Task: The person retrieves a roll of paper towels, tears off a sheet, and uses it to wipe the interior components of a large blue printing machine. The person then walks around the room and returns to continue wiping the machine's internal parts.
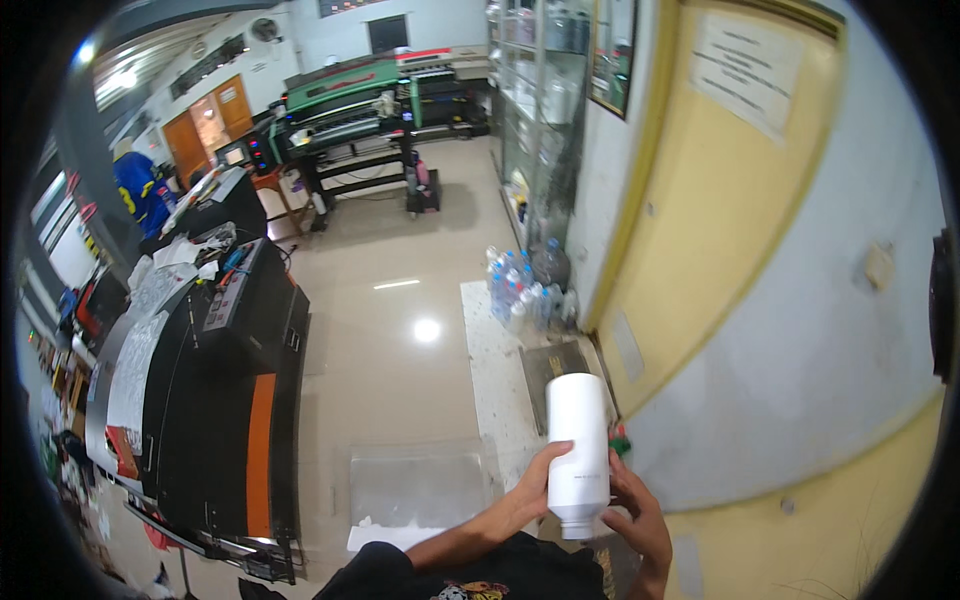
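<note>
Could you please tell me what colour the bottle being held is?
The bottle is white, seen best in the head view.

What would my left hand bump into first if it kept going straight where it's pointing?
The white bottle: your left hand points up and right into it, and the thumb already seems to touch its side.

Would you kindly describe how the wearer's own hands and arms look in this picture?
The left hand and right hand are bare, with no gloves or wristwear showing. A dark sleeve leaves the left forearm uncovered; no sleeve shows on the right forearm.
</note>
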`<state>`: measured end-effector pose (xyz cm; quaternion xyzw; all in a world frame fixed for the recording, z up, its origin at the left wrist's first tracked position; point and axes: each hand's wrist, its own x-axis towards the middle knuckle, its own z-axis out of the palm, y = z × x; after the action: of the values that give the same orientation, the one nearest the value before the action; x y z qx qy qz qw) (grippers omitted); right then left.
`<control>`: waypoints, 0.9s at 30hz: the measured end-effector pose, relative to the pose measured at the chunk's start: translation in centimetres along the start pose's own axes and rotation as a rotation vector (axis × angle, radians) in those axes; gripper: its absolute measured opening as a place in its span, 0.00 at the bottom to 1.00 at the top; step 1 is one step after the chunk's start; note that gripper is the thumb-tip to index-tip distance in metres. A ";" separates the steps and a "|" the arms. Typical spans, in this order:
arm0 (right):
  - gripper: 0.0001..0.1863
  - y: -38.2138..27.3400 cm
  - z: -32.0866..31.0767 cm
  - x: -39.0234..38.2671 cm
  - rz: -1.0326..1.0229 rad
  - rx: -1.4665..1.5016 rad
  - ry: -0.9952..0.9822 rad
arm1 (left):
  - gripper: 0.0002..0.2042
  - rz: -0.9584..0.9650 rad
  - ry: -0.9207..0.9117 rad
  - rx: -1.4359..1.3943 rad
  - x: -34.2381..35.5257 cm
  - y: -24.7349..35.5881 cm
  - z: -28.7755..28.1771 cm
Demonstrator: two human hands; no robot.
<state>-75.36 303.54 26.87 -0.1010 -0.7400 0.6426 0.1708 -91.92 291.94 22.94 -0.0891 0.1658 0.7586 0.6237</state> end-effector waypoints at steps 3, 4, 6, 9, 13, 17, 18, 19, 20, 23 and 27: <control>0.28 4.4 -4.3 8.8 -0.043 0.464 0.171 | 0.33 0.547 -0.136 0.183 6.2 5.6 1.7; 0.25 6.0 -5.5 11.9 0.108 0.429 0.237 | 0.34 0.750 -0.115 0.361 7.7 8.1 2.4; 0.20 9.1 -7.5 18.9 0.306 0.361 0.322 | 0.40 1.197 0.537 1.299 8.0 14.2 3.3; 0.17 14.4 -8.7 29.6 0.409 0.214 0.162 | 0.41 1.368 0.352 0.990 8.4 22.8 4.3; 0.19 24.8 -8.0 44.0 0.330 0.057 -0.144 | 0.44 1.014 -0.324 -0.164 11.6 31.8 4.9; 0.23 38.1 -7.1 53.8 0.299 -0.521 -0.318 | 0.41 1.523 0.378 0.686 14.3 43.7 4.5; 0.24 41.1 -6.8 55.4 0.355 -0.605 -0.295 | 0.39 1.727 0.655 1.187 14.5 46.8 4.4; 0.25 43.8 -6.4 55.8 0.495 -0.547 -0.244 | 0.39 1.761 0.756 1.397 14.2 50.5 4.2; 0.27 46.2 -5.9 56.6 0.684 -0.548 -0.148 | 0.39 1.821 0.775 1.644 13.8 53.9 4.1; 0.26 50.8 -3.6 59.6 0.928 -0.528 -0.149 | 0.39 1.534 0.372 1.053 15.9 62.7 4.2; 0.25 53.4 2.2 69.9 1.019 -0.554 -0.281 | 0.37 1.480 0.438 0.862 18.5 73.6 3.9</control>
<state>-144.34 335.49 -17.39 -0.3980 -0.7541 0.4337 -0.2913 -167.26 298.06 30.53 0.1409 0.5683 0.8052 -0.0938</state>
